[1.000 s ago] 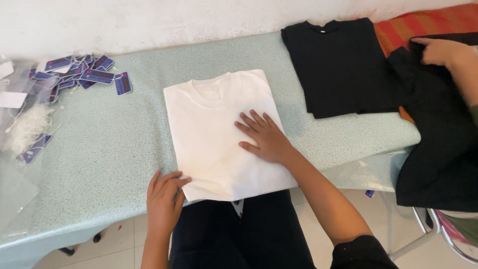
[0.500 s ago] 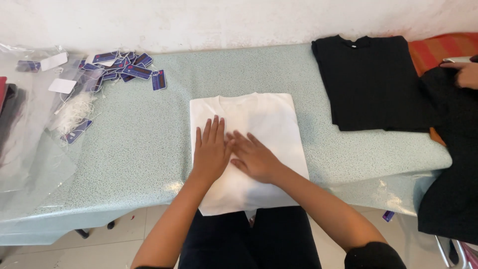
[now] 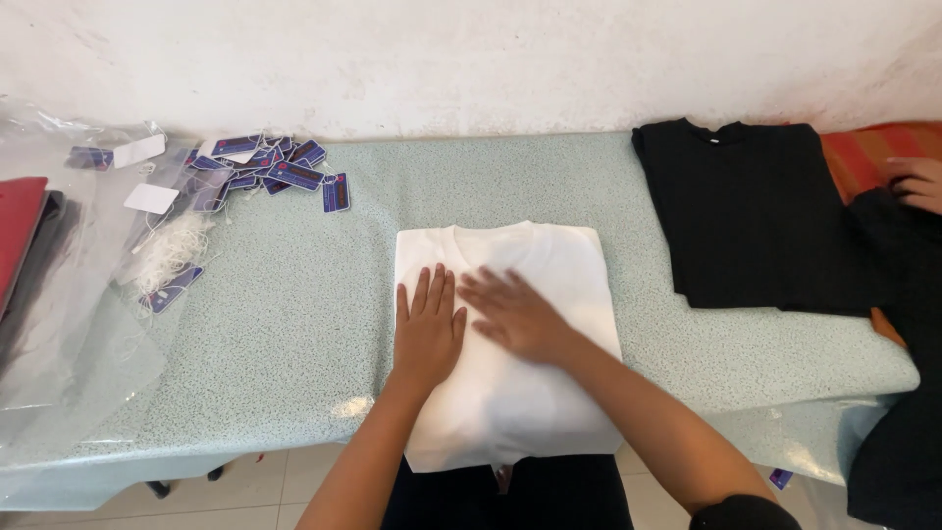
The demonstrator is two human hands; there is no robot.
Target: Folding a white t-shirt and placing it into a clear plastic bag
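— Speckled green table (image 3: 294, 324) fills the frame; where's the shirt?

— White shirt (image 3: 510, 339) lies folded at centre, its lower edge hanging over the near side. Folding looks done; smoothing seems to be what's left.

— And the hands?

— Both flat and open, grasping nothing. Left hand (image 3: 428, 329) presses the shirt's left half, right hand (image 3: 517, 314) just beside it, blurred.

— Anything else?

— Black shirt (image 3: 751, 221) folded at upper right, another person's hand (image 3: 917, 182) cut off at the right edge. Plastic bags (image 3: 69, 334) at left, partly cropped. Blue tags (image 3: 270, 172) at upper left, print too small to read.
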